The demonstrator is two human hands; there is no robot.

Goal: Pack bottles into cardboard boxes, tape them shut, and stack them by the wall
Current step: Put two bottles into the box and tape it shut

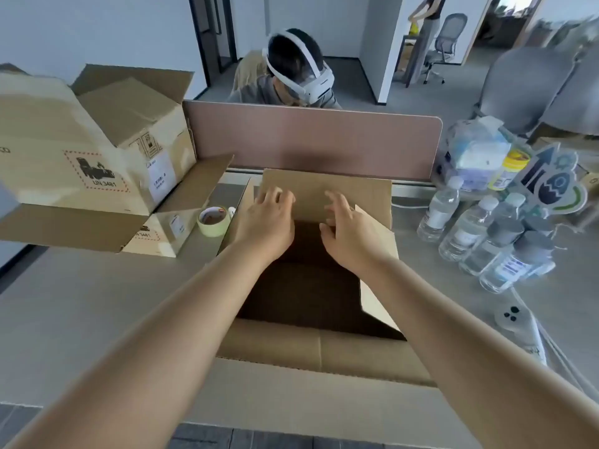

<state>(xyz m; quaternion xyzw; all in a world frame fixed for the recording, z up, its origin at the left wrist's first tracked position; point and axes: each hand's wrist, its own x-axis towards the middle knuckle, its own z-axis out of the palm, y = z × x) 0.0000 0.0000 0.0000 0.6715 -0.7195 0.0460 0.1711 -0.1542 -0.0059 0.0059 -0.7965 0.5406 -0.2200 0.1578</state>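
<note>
An open cardboard box (311, 348) stands on the desk right in front of me, its inside dark and its contents hidden. Both my hands reach over it to the far flap (311, 189), which leans inward. My left hand (269, 218) lies flat with spread fingers on the flap's left part. My right hand (343, 228) touches the flap's lower edge, fingers apart. The right side flap (376, 241) stands up beside my right wrist. Several clear water bottles (479, 234) with grey caps stand in a group to the right of the box.
A roll of tape (214, 221) sits left of the box. Open cardboard boxes (97, 163) are piled at the far left. A pink divider (311, 140) runs behind the box, with a person wearing a headset (298, 69) beyond it. A white power strip (515, 315) lies at right.
</note>
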